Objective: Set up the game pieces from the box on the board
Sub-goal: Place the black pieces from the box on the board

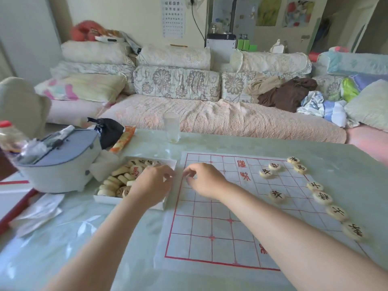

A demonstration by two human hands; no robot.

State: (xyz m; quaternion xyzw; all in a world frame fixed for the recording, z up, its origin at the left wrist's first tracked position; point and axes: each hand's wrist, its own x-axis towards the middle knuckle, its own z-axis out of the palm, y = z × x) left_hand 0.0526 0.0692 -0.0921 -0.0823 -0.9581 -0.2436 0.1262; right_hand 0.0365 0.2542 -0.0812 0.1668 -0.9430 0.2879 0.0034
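A: How far along are we with the setup?

B: Under halfway, we'd judge. We count nine black-lettered pieces (pixel 322 197) on the board (pixel 201 225), all on its right side: most of them run along the right edge, and three sit a little further in.

A: And the red side?

B: Not begun, as far as we can see. The left half of the board is bare, and the box (pixel 105 199), touching or just short of the board's left edge on the surface (pixel 105 259), holds a heap of pieces (pixel 117 179), one showing a red character (pixel 135 171).

A: What are our hands doing?

B: Our left hand (pixel 153 185) is over the box with its fingers curled downward. We cannot tell whether it has hold of a piece. Our right hand (pixel 206 181) is over the board's far left part, just beside the left hand, its fingers also curled. What they grip, if anything, is hidden from us.

A: So what is left?

B: The rest of the black row, we think, and then every red piece.
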